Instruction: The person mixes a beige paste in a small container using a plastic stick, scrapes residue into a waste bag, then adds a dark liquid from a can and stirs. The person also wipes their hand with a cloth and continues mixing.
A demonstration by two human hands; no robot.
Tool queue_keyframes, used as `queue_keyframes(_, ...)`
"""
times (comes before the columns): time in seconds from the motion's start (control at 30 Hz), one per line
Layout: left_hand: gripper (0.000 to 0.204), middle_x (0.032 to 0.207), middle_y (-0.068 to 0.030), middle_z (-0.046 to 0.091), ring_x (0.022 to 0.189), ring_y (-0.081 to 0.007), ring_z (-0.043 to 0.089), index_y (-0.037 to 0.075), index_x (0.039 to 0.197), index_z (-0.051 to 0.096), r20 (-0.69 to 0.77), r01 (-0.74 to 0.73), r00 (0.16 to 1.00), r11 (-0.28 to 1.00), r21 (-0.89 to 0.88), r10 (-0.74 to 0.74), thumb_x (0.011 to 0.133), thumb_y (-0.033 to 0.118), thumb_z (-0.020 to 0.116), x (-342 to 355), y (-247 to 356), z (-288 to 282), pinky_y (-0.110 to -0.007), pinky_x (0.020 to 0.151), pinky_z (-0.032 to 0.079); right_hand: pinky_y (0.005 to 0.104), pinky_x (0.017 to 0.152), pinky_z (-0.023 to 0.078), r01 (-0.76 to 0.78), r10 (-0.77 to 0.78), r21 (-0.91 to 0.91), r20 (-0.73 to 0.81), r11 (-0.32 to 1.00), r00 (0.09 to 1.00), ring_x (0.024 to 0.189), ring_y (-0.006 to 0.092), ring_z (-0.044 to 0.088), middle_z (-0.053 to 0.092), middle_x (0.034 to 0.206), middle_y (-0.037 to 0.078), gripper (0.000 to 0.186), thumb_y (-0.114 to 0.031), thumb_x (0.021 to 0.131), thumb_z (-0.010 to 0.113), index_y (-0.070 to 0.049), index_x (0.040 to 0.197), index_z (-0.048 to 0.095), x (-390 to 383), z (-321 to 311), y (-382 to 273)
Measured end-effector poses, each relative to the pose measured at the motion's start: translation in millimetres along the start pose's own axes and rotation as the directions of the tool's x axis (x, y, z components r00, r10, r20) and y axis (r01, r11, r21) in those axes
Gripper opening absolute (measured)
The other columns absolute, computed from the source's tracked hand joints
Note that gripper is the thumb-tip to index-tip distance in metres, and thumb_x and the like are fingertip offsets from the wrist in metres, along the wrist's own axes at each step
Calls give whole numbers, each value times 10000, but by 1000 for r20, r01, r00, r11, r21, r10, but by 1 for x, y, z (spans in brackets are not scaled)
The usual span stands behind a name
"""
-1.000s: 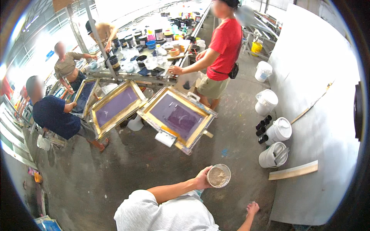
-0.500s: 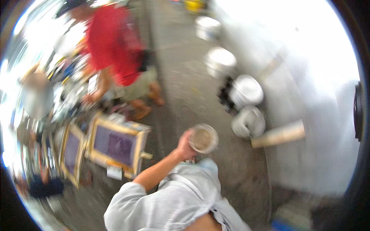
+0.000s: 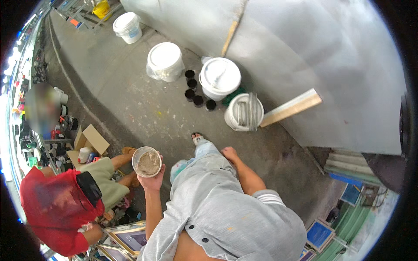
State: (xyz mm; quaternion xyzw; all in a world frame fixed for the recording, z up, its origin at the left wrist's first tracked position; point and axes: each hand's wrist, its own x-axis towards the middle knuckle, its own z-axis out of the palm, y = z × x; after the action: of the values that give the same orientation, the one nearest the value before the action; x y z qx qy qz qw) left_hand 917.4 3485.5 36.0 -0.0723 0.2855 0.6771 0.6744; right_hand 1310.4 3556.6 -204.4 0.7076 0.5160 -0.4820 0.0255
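Note:
My left hand (image 3: 152, 180) is closed around a round, clear plastic tub (image 3: 146, 162). Greyish-brown paste (image 3: 149, 163) with an uneven surface lies inside it. The tub is held up on the left side of my body, its open top facing up. My right hand (image 3: 230, 153) hangs beside my right leg, apart from the buckets. Its fingers are mostly hidden beneath the back of the hand, and nothing held shows there.
White lidded buckets (image 3: 165, 61) line the grey wall, with several dark cups (image 3: 190, 95) beside them. A wooden board (image 3: 292, 108) leans near a bucket with a handle (image 3: 244, 112). At lower left, a person in red (image 3: 61, 209) bends near a cardboard box (image 3: 93, 140) and frames (image 3: 130, 238).
My view has turned right, so the buckets and the person in red appear farther left. My right arm has come into sight. My left hand still holds the tub.

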Motion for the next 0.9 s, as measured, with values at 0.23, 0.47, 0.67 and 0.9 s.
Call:
queue_keyframes(0.23,707,1384,-190,574,1253,-394,548,120,1410,534,-239,-387,911,896,-217,335,944,639,418,89,85,11,-581,965,493,320,604,475,354,-351,2,125,935,928,641,141,566,649,735,41,182,-209,919,647,-39,909,711,177,-73,-255)
queue_keyframes(0.47,612,1454,-122,543,1347,-315,512,114,1437,513,-225,-486,873,807,-337,432,1016,537,379,196,184,25,-549,1137,386,360,552,510,145,-234,327,251,934,939,636,204,615,627,744,90,81,-131,908,557,-77,861,595,284,-69,-396)
queue_keyframes(0.67,572,1418,-133,575,1299,-313,553,82,1391,545,-335,-597,802,693,-405,496,1037,497,371,265,298,31,-507,1123,416,430,516,514,231,-28,-319,532,919,847,604,301,661,704,797,187,312,-284,940,537,0,892,657,333,-22,-453)
queue_keyframes(0.9,553,1377,-108,608,1262,-302,572,99,1356,575,-442,-683,725,633,-364,528,1026,508,405,355,426,42,-512,1103,415,399,528,521,172,-1,-293,504,941,864,629,271,667,710,811,157,327,-322,957,577,-8,985,665,389,28,-661)
